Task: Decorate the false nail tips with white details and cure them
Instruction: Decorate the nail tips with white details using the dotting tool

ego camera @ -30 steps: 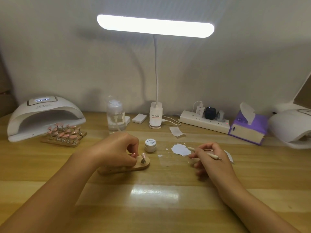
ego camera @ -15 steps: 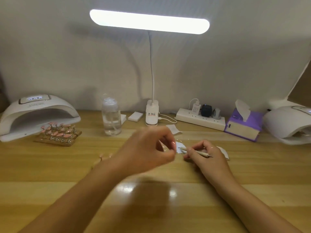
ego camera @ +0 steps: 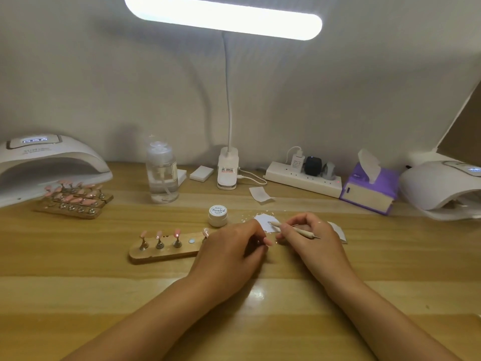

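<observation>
Two hands meet at the nail-tip holder's [ego camera: 166,252] right end: your right hand [ego camera: 309,238] pinches the dotting pen [ego camera: 303,232]; your left hand [ego camera: 229,251] curls, hold unclear.

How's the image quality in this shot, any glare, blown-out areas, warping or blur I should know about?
Head view: the lamp bar is blown out white, with a glare patch on the table between the wrists; head view: wide-angle bowing curves the table's far edge; head view: the jar label is crisp, the far pink tips soft.
</observation>
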A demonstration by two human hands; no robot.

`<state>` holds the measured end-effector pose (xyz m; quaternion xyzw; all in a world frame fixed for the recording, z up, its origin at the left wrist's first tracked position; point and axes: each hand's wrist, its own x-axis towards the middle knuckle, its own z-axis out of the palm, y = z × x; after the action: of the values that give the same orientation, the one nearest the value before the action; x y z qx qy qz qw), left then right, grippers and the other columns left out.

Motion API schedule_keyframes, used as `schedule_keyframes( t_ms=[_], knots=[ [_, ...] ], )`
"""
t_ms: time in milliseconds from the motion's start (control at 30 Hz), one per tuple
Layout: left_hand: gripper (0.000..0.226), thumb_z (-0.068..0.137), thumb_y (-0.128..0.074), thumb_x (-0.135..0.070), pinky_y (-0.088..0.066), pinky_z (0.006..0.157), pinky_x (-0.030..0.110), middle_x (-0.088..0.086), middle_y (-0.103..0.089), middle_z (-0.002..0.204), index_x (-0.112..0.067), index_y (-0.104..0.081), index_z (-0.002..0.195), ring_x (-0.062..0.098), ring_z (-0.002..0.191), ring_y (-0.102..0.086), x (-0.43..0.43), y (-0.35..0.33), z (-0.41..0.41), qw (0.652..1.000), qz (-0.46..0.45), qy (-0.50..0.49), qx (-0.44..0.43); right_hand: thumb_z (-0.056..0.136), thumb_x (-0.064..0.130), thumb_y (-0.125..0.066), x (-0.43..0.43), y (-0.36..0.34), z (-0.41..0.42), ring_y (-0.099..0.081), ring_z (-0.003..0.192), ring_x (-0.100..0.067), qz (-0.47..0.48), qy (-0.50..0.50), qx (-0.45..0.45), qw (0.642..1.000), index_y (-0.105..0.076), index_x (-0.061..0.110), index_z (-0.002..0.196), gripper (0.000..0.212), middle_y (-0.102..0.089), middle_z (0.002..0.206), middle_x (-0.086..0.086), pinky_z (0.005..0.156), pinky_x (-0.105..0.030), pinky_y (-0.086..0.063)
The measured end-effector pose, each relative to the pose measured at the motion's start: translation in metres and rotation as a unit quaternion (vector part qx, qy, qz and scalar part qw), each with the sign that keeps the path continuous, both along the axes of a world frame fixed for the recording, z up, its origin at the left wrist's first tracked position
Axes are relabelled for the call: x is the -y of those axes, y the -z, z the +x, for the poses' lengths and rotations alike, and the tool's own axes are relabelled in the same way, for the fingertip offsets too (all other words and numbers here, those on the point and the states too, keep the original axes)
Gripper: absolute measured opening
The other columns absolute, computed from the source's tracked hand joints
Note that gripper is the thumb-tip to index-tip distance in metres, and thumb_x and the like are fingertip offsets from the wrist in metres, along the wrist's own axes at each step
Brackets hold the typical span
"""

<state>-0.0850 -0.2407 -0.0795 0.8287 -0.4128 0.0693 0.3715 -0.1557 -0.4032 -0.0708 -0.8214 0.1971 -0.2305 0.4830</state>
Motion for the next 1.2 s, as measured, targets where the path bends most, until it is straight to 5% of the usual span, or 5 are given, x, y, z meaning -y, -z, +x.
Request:
schedule_keyframes(
  t_ms=[200, 433, 633, 833, 1200],
  knots=[
    [0.01, 0.09, -0.064, -0.021, -0.053, 0.078, 0.038, -0.014, -0.071, 0.091, -0.031, -0.063, 0.089, 0.007, 0.089, -0.065, 0.0, 0.0, 0.003, 0.999, -0.03, 0.012, -0.033, 0.088, 0.03, -0.069, -0.001, -0.001, -0.001, -0.07, 0.086, -0.003, 0.003, -0.011, 0.002, 1.0, -0.066, 0.026, 0.088, 0.006, -0.076, 0.076, 0.013, 0.091, -0.039, -0.052],
    [0.024, 0.091, -0.06, -0.012, -0.051, 0.078, 0.039, -0.013, -0.068, 0.093, -0.034, -0.053, 0.084, 0.008, 0.091, -0.061, 0.0, 0.0, 0.002, 0.999, -0.006, 0.031, -0.014, 0.098, 0.024, -0.057, -0.003, -0.009, 0.001, -0.067, 0.063, -0.007, 0.135, 0.007, 0.098, 0.986, -0.06, 0.026, 0.105, 0.007, -0.077, 0.087, 0.01, 0.052, -0.023, -0.05],
    [0.019, 0.09, -0.063, -0.013, -0.049, 0.077, 0.03, -0.013, -0.065, 0.093, -0.03, -0.057, 0.083, 0.004, 0.088, -0.057, 0.002, -0.003, 0.002, 0.999, 0.003, 0.047, -0.002, 0.09, 0.026, -0.071, -0.015, -0.009, 0.002, -0.043, 0.039, -0.004, 0.243, 0.012, 0.101, 0.965, -0.057, 0.01, 0.089, 0.021, -0.053, 0.048, 0.005, 0.037, -0.016, -0.035],
    [0.019, 0.088, -0.066, -0.014, -0.038, 0.067, 0.013, -0.018, -0.063, 0.085, -0.031, -0.061, 0.082, -0.002, 0.077, -0.056, 0.002, -0.001, 0.005, 0.998, -0.008, 0.053, -0.023, 0.088, 0.009, -0.064, -0.02, -0.009, -0.001, -0.048, 0.041, -0.009, 0.211, -0.002, 0.095, 0.973, -0.052, 0.01, 0.075, 0.017, -0.059, 0.05, -0.004, 0.039, -0.018, -0.039],
    [0.016, 0.087, -0.069, -0.016, -0.041, 0.066, 0.018, -0.016, -0.065, 0.082, -0.03, -0.064, 0.082, 0.0, 0.073, -0.06, 0.004, 0.001, 0.007, 0.998, -0.017, 0.045, -0.044, 0.078, 0.008, -0.062, -0.022, -0.006, 0.0, -0.051, 0.043, -0.014, 0.14, -0.015, 0.065, 0.988, -0.046, 0.013, 0.065, 0.021, -0.061, 0.049, -0.008, 0.042, -0.024, -0.039]
  ],
)
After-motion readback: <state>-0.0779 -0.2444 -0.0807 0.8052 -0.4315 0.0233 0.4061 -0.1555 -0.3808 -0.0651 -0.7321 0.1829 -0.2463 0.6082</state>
